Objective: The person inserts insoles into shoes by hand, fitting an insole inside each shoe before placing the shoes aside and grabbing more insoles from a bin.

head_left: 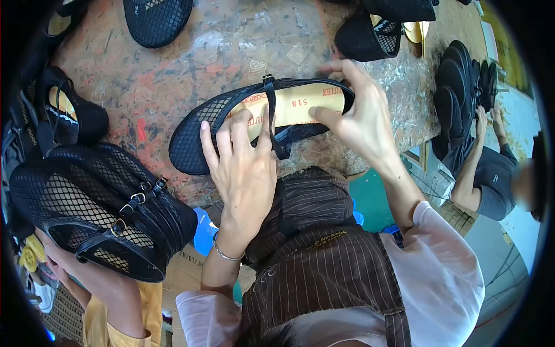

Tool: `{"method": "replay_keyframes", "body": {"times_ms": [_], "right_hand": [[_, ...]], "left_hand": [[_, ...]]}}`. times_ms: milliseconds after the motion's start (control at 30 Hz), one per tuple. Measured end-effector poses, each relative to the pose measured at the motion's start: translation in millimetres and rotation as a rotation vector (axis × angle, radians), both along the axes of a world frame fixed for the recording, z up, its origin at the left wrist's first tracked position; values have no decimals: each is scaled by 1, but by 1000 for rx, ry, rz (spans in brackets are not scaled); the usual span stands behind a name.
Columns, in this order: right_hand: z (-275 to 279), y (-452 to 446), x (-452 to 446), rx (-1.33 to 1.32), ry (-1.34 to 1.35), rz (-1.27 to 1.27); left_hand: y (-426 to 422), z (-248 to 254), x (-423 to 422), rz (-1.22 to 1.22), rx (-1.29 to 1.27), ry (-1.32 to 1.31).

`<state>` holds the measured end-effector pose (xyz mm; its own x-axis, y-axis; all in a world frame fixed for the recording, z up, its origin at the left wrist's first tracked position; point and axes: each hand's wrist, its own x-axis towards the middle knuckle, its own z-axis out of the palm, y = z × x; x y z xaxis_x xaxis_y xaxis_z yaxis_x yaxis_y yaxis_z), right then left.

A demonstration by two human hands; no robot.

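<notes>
A black mesh flat shoe (191, 139) with a thin buckled strap rests on the worktable in front of me, its toe pointing left. Inside it lies a pale yellow insole (295, 107) with red printing, including "518". My left hand (243, 156) grips the near side of the shoe's front, with fingers bent over the edge into the opening. At the heel end, my right hand (364, 118) has its thumb on the insole and its other fingers around the back rim. Some of those fingers are hidden behind the shoe.
Several black mesh shoes (87, 196) are stacked at left, close to my left arm. More black shoes (159, 23) stand along the far side of the paint-stained worktable (219, 46). A co-worker in dark clothing (488, 179) is at right; another person's arm (115, 289) shows at lower left.
</notes>
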<state>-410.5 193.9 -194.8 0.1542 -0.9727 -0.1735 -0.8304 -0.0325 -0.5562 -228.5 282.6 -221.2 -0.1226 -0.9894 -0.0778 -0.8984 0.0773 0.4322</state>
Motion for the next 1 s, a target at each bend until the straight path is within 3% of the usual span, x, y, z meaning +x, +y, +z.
{"method": "replay_keyframes", "body": {"times_ms": [233,367,433,500,633,800,900,967,1000], "right_hand": [[18,-22,3,123,193,163],[18,-34,2,61,212,271],[25,-42,7,219,283,352],[21,-47,4,172,253,388],[19,-54,5,333,230,396],[13,-45,8,159,356,494],[19,-43,1,185,266,493],[19,-40,0,163,242,481],[20,-37,1,140,273,449]], "left_hand": [[-1,9,-6,-133,-19,263],[-4,2,-19,125,98,320],[-3,0,-19,141,78,320],[-1,-5,-13,88,10,369],[-1,6,-3,-25,56,517],[-2,12,-3,-171,143,441],[-1,13,-2,-141,133,464],[1,8,-6,6,67,440],[0,6,-9,17,4,312]]}}
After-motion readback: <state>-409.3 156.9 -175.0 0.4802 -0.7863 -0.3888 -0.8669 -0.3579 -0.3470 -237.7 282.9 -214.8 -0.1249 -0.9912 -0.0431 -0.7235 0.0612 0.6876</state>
